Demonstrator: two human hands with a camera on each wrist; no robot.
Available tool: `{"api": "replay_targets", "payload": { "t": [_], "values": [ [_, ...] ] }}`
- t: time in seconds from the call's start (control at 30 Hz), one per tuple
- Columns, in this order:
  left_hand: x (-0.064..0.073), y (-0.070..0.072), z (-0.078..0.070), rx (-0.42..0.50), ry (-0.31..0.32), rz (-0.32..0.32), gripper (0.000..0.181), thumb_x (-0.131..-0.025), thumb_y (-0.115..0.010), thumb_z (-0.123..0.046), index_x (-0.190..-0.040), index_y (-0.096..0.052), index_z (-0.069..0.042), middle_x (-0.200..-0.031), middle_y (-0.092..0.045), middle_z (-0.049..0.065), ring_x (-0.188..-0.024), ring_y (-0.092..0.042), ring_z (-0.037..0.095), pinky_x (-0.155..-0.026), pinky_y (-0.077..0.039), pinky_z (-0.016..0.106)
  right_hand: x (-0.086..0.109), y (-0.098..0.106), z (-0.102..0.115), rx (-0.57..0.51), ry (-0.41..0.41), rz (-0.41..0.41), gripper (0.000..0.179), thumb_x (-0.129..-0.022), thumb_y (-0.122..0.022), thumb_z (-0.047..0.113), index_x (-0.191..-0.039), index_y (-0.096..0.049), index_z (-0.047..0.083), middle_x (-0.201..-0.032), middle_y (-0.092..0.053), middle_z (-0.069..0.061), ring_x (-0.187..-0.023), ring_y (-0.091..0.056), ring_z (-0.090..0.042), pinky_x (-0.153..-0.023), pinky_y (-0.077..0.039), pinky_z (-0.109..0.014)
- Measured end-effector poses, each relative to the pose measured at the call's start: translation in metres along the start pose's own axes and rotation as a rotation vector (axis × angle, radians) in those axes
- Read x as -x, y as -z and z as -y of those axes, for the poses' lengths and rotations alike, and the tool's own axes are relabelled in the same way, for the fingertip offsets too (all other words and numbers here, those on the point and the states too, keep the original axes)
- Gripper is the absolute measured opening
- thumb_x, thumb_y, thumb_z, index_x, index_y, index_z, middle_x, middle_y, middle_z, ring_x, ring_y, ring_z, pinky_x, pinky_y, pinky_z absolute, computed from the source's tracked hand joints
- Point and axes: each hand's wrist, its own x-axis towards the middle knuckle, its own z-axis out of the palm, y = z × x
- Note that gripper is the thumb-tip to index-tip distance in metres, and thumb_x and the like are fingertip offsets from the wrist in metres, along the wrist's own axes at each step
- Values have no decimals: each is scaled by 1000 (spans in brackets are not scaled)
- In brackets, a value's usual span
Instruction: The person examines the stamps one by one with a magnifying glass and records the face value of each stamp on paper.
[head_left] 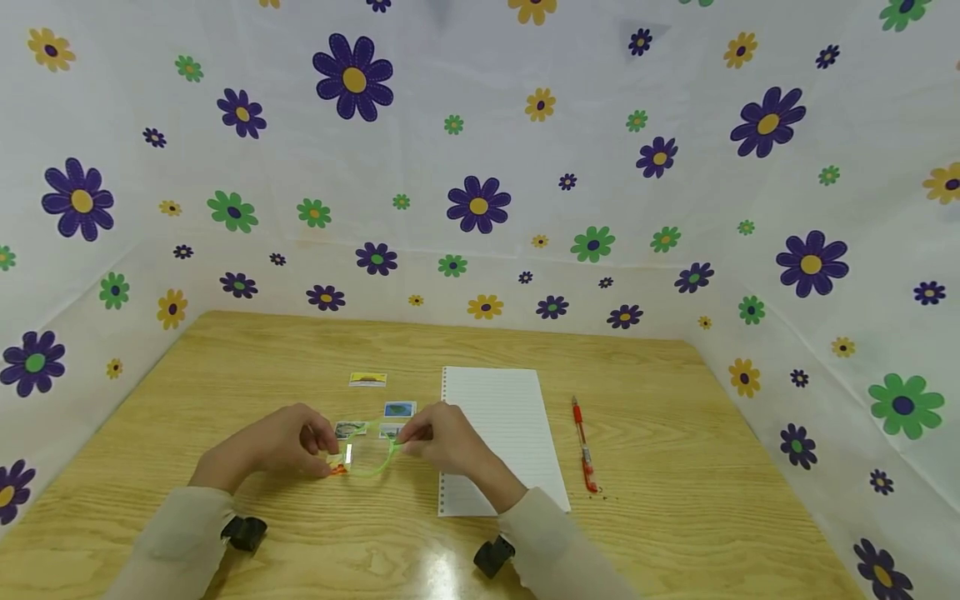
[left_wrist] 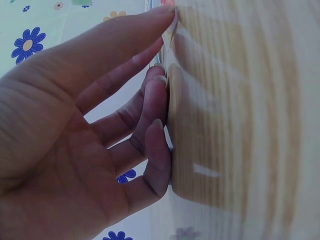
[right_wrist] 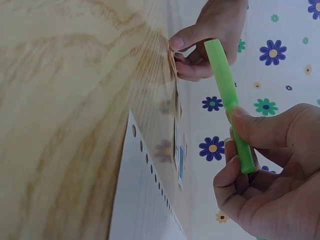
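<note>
My left hand (head_left: 296,442) pinches a small stamp-like picture (head_left: 337,468) with orange and red on it, between thumb and fingers, low over the table. In the left wrist view its other fingers bend with their tips at the wood. My right hand (head_left: 444,437) grips the handle of a green-rimmed magnifying glass (right_wrist: 222,70), seen edge-on in the right wrist view. Its round rim hangs beside my left fingertips. Behind and through it show a grey stamp-like picture (head_left: 350,429) and a pale one (head_left: 389,431). A blue picture (head_left: 400,409) and a yellow one (head_left: 367,379) lie farther back.
A lined white paper pad (head_left: 498,433) with punched holes lies beneath and beyond my right hand. To its right is a red pen (head_left: 582,446), with small dark specks near its lower end. A flower-printed white sheet (head_left: 420,167) surrounds the wooden table (head_left: 660,433) at the back and sides.
</note>
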Motion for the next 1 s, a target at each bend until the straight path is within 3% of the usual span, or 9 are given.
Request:
{"api": "replay_targets", "payload": {
  "t": [0.27,1.0],
  "values": [
    [0,-2,0,16,-20,-3,21,-77,-90,-15,-91,-76,-11,-92,-70,0,-80,-57,13,-71,-50,21,1,-7,0,-9,-31,12,6,-91,-75,1,-93,-80,3,-96,-78,-10,-72,-60,-1,-64,-51,-16],
    [-1,2,3,9,-41,-2,21,-77,-91,-17,-90,-75,-12,-89,-70,-1,-77,-56,12,-69,-50,21,-1,-13,3,10,-12,32,6,-91,-75,-1,-91,-80,2,-96,-78,-11,-69,-62,-2,-63,-52,-15]
  ]
}}
